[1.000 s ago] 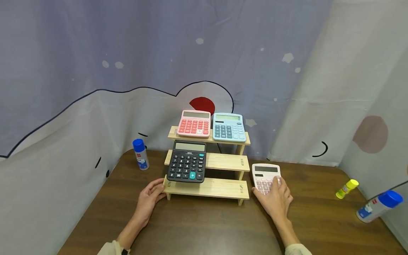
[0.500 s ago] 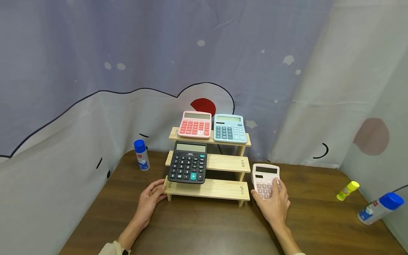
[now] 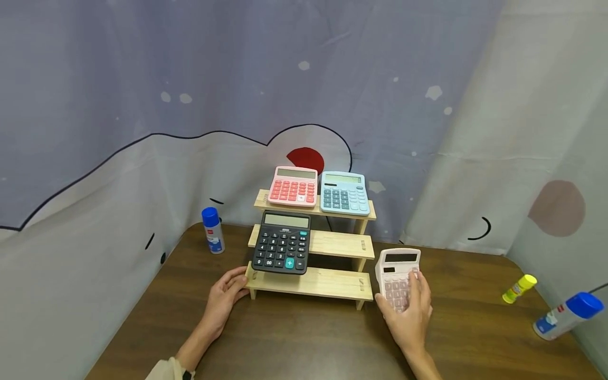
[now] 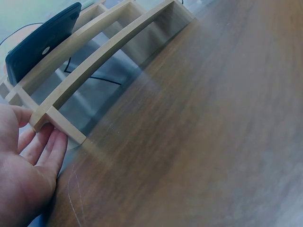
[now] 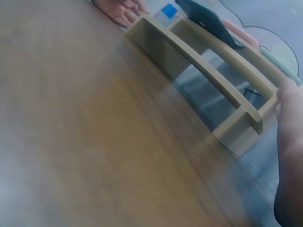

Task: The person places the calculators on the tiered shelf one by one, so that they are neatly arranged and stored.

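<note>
A three-tier wooden stand (image 3: 332, 284) stands on the table. At its lower left corner my left hand (image 3: 222, 301) pinches the bottom board, thumb above and fingers underneath in the left wrist view. My right hand (image 3: 407, 311) grips a pale pink calculator (image 3: 396, 285) by its sides, to the right of the stand; its far end is tilted up. On the middle tier leans a black calculator (image 3: 282, 243). A pink calculator (image 3: 293, 186) and a light blue calculator (image 3: 344, 193) lean side by side on the top tier. The right wrist view does not show the held calculator.
A blue-capped bottle (image 3: 213, 231) stands left of the stand. Far right, a yellow glue stick (image 3: 519, 288) and another blue-capped bottle (image 3: 567, 316) are on the brown table (image 3: 304, 343). A printed curtain (image 3: 237, 79) hangs behind.
The right hand has tilted the pale pink calculator's far end up and drawn it slightly nearer. The left hand keeps its hold on the stand. The head view has shifted a little.
</note>
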Available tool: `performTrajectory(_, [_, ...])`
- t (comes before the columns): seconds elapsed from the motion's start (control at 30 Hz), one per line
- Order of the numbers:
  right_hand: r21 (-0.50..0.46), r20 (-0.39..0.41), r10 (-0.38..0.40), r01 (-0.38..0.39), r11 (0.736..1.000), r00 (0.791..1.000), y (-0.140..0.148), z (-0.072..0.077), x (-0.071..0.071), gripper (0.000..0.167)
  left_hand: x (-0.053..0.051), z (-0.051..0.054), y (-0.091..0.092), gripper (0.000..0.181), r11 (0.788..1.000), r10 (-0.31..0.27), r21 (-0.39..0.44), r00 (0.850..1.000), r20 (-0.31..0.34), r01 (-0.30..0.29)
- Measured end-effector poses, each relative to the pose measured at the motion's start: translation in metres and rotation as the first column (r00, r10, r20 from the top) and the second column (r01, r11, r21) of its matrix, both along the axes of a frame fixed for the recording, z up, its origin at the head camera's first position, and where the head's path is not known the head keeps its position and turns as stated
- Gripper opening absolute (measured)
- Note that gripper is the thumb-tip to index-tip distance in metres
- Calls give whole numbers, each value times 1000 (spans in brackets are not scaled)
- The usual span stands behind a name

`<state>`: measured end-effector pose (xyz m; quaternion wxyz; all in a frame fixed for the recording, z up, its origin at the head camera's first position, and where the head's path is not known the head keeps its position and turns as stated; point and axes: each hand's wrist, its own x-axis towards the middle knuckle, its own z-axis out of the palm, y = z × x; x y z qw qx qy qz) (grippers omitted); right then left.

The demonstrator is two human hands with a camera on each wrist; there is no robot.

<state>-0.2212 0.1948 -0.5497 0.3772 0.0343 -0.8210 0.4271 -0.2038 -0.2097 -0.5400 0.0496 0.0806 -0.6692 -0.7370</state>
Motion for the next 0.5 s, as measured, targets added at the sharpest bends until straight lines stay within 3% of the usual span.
performTrajectory(0.23, [126,-82,130,-119,985,988,-8,-3,12,104,0,-1,0,45,1000,-8,4,1000,0,8])
performTrajectory(0.5, [195,-186,172,-135,971,967,-15,-1,15,102,0,-1,-1,45,1000,-6,3,1000,-3,6])
